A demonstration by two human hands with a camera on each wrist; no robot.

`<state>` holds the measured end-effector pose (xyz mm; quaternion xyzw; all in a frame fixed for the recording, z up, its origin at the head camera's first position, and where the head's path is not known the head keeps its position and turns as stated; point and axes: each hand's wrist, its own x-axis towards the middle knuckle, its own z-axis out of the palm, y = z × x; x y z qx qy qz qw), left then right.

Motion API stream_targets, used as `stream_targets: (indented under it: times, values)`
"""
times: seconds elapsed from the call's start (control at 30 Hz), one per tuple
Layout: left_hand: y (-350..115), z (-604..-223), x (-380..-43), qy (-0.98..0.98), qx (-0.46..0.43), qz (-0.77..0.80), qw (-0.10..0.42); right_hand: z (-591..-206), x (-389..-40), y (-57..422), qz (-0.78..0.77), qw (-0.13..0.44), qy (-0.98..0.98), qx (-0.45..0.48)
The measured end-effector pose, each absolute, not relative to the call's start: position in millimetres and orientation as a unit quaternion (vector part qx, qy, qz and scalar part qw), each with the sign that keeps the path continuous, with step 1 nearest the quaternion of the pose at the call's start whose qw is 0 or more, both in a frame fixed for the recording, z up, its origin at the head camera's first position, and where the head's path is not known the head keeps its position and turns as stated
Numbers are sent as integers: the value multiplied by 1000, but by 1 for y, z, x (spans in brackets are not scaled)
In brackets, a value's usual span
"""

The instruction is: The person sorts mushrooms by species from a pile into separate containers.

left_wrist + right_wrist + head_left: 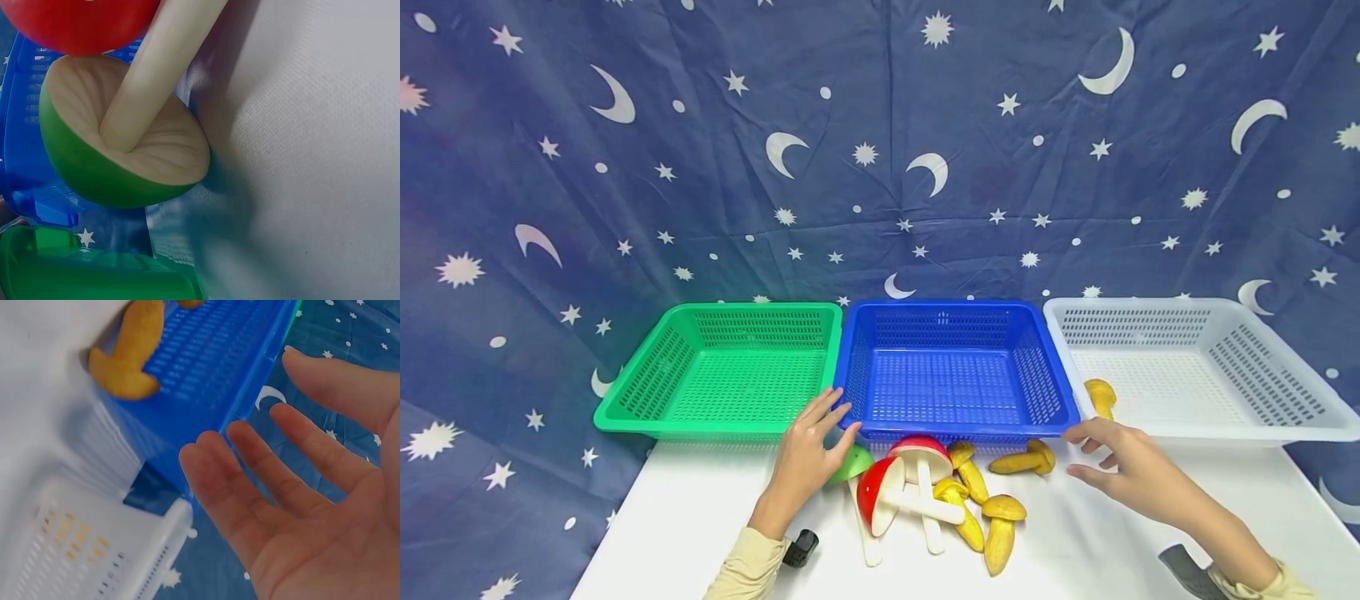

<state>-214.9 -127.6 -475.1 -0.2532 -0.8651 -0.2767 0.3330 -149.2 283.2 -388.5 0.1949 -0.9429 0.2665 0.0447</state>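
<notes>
Moon-patterned cloth [850,196] backs the bench [692,500], where the left hand [807,456], by the green-capped mushroom [852,464] at eight o'clock from the blue basket [955,430], and right hand [1126,464], by the closest yellow mushroom [1022,461] at five, hang loosely spread, stems [162,69] probably suiting light pinches.

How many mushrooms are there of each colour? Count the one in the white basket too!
Round red-capped mushrooms with white stems: 2
Round green-capped mushroom with a white stem: 1
Mustard-yellow mushrooms, four on the white table and one in the white plastic basket: 5
Total: 8
</notes>
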Motion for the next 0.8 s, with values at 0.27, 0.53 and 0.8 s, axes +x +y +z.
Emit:
stream_targets:
  times: [0.27,0.53,0.8]
  values:
    - [-128,-477,-214,-865,-250,-277,336,-398,-146,272,279,2,-941,191]
    - [-128,-477,-215,-865,-250,-278,334,-411,-145,263,313,-30,-924,216]
    - [-128,-476,-216,-861,-255,-278,341,-426,-141,256,340,-44,-909,239]
